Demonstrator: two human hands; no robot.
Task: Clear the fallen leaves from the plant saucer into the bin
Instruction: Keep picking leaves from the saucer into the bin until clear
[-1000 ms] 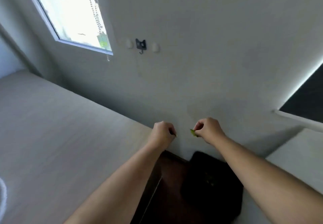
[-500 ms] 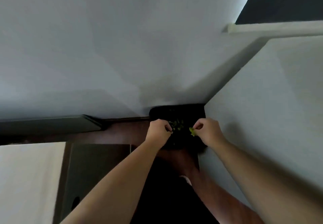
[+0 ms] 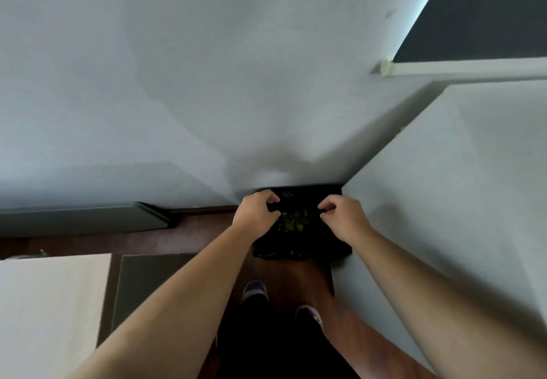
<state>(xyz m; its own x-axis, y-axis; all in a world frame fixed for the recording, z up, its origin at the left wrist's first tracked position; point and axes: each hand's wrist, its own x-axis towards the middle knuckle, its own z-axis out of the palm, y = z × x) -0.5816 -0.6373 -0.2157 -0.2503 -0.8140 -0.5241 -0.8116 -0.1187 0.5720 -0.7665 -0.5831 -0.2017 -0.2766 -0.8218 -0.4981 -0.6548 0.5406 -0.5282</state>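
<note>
Hovering over a black, crinkled bin [image 3: 296, 249] in the wood floor [image 3: 299, 278] corner: left hand [image 3: 256, 216], right hand [image 3: 344, 219], fingers curled, contents indiscernible. Small green leaves [image 3: 291, 223] heaped inside.

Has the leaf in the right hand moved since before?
Yes, probably: right hand pinches no leaf now; green leaves lie lower, inside the bin.

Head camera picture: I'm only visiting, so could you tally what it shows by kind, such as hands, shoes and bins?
2 hands: left hand and right hand
2 shoes
1 bin
1 heap of leaves in the bin, single leaves too small to count
Total: 6
</note>
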